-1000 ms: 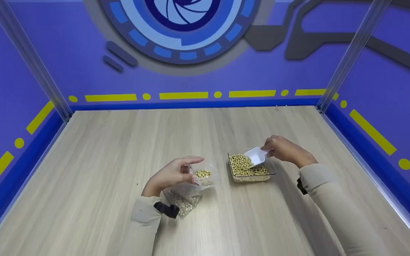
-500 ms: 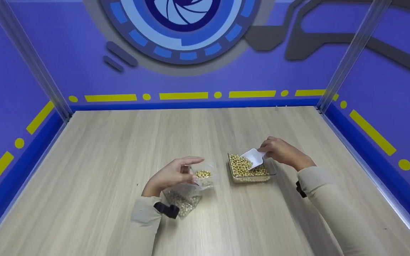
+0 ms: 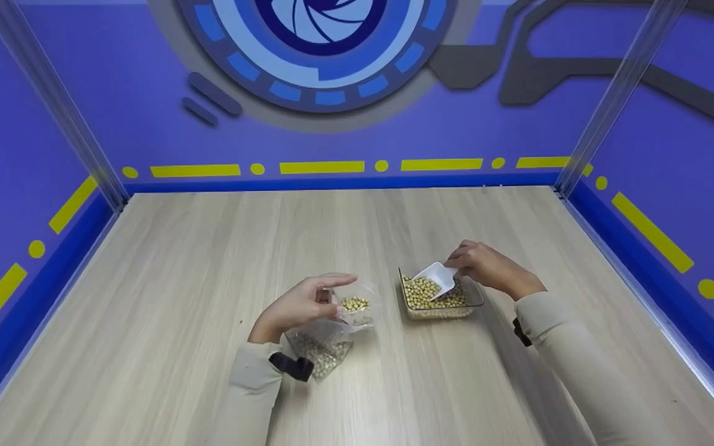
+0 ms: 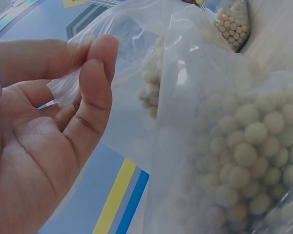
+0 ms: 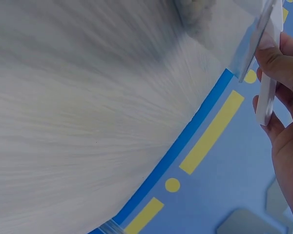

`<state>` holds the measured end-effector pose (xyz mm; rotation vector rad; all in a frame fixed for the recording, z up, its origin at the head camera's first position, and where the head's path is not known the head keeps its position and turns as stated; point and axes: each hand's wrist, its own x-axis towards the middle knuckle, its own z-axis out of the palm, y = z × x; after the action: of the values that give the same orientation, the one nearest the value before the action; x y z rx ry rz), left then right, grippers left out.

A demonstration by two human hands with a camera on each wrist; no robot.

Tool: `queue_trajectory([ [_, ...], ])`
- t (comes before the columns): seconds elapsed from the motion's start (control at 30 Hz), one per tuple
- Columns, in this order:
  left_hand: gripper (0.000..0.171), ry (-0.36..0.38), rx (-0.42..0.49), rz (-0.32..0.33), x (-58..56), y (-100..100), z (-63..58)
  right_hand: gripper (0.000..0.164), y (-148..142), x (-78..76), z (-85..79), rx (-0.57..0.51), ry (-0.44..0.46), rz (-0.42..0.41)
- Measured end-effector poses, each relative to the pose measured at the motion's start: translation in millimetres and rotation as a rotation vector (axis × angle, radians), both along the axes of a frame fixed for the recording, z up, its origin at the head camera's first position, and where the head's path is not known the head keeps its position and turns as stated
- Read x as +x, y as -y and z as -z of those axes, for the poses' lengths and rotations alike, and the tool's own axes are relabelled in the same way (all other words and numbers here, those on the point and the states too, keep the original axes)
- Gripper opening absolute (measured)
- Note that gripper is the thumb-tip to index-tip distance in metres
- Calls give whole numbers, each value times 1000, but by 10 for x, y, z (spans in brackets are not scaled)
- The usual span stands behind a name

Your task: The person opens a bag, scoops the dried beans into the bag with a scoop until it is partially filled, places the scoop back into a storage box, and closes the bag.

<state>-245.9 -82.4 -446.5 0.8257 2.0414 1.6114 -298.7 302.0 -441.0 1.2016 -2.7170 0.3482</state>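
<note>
My left hand (image 3: 298, 306) pinches the edge of a clear plastic bag (image 4: 180, 83) between thumb and fingers. Round yellow soybeans (image 4: 244, 151) fill the lower part of the bag, and some show through its mouth in the head view. To the right, my right hand (image 3: 487, 266) grips the handle of a white scoop (image 3: 436, 277). The scoop's blade is tilted down into the soybeans in a clear rectangular container (image 3: 440, 314); its front edge is among the beans. In the right wrist view the fingers curl round the scoop's handle (image 5: 267, 100).
Everything stands on a light wood-grain table (image 3: 239, 248). Blue panels (image 3: 115, 93) with yellow markings rise behind it and at both sides. A gap of bare table lies between the bag and the container.
My right hand has shifted slightly left and toward me, moving the scoop farther into the soybeans. The left hand and bag have stayed in place.
</note>
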Motion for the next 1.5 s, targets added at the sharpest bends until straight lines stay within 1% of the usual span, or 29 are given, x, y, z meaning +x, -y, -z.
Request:
queue_trajectory([
  [0.17,62,-15,-8,-2,2,1,-3,31,7,14,16,-27,34,-18],
  [0.37,62,-42,-22,-1,3,8,-4,31,20,31,12,-18,114,11],
  [0.6,62,-33,-16,1,3,2,3,26,21,40,19,-5,173,14],
  [0.8,61,-23,-20,-7,-1,-3,10,24,28,57,-27,-2,233,21],
  [1.07,61,-18,-19,-4,-4,-5,14,23,30,60,-77,18,314,-9],
  [1.27,61,-27,-15,-2,5,-1,12,21,56,58,-106,53,386,34],
  [1.5,61,-11,-17,-7,-2,-10,14,19,65,66,-118,89,436,77],
])
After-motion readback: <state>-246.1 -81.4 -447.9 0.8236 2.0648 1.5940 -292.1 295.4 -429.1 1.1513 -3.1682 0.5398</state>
